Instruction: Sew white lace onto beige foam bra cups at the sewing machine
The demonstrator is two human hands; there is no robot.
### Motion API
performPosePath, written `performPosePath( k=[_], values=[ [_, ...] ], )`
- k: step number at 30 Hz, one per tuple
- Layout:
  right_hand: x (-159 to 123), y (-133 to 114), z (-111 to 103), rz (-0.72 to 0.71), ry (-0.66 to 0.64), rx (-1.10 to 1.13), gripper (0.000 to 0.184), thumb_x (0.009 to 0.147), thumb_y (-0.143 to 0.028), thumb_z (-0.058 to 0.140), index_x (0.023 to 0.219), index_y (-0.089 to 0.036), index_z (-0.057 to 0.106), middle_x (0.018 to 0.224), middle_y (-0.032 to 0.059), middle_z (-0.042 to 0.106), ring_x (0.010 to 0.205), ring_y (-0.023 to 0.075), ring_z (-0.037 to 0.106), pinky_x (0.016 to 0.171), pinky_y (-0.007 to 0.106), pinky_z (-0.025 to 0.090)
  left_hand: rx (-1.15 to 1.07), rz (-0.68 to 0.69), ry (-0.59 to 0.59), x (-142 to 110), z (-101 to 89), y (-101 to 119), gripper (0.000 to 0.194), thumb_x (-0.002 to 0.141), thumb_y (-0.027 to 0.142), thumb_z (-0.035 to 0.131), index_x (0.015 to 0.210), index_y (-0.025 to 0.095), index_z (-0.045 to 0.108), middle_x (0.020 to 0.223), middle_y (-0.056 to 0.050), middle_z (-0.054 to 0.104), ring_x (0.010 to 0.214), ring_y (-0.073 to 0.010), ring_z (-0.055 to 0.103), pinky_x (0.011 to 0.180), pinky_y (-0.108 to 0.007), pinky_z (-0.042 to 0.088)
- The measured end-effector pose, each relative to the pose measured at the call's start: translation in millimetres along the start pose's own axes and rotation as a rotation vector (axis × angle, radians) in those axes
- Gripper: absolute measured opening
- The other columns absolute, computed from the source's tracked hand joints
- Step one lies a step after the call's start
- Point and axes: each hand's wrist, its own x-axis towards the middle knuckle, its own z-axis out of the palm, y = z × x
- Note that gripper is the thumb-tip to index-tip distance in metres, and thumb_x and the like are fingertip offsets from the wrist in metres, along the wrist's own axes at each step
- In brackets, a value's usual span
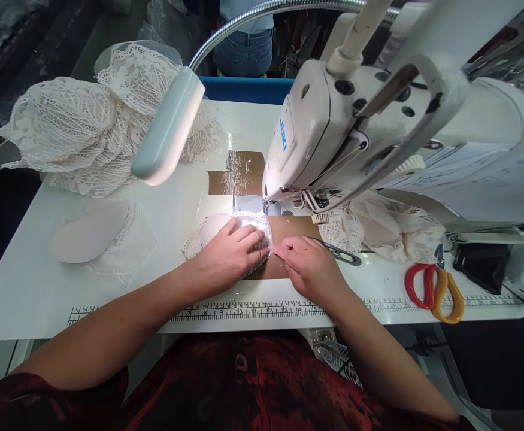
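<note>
My left hand lies flat, fingers stretched, on a white lace-edged cup piece under the sewing machine's needle area. At the cup's right edge, my right hand pinches the lace border between thumb and forefinger. Dark thread snips stick out from behind the right hand; whether that hand grips them I cannot tell. The needle and presser foot are close above the cup's far edge, partly hidden by glare from the lamp.
Stacked lace cups fill the back left, near a lamp. A loose pad lies at left. Lace pieces and scissors lie at right. A ruler strip runs along the front edge. A person stands beyond.
</note>
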Motion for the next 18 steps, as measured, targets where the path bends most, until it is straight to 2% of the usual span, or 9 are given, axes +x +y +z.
performPosePath(
  k=[3,9,18],
  values=[
    [1.3,-3.8,3.5,-0.005,-0.015,-0.092,0.039,0.079,-0.004,0.045,0.111,-0.018,0.063,0.091,0.0066,0.064,0.080,0.0199,0.051,0.071,0.032,0.036,-0.034,0.006,-0.007,0.6,-0.2,0.6,0.036,0.090,0.012,0.041,0.122,0.013,0.056,0.129,-0.014,0.053,0.105,-0.0249,0.051,0.084,-0.037,0.043],
    [0.3,-7.3,5.3,0.020,0.013,-0.124,0.036,0.080,-0.004,0.046,0.108,-0.019,0.063,0.090,0.0056,0.063,0.080,0.0192,0.049,0.070,0.031,0.033,-0.023,-0.055,-0.037,1.2,2.8,1.3,0.043,0.085,0.012,0.043,0.127,0.007,0.052,0.136,-0.014,0.049,0.097,-0.0251,0.053,0.079,-0.037,0.046],
    [1.1,-8.4,6.5,0.039,0.037,-0.118,0.032,0.081,-0.005,0.045,0.102,-0.019,0.063,0.088,0.0050,0.063,0.077,0.0185,0.047,0.068,0.030,0.030,-0.025,-0.064,0.029,3.3,7.9,-1.6,0.045,0.080,0.011,0.045,0.123,0.002,0.055,0.133,-0.019,0.052,0.099,-0.0265,0.055,0.083,-0.040,0.050]
  ],
)
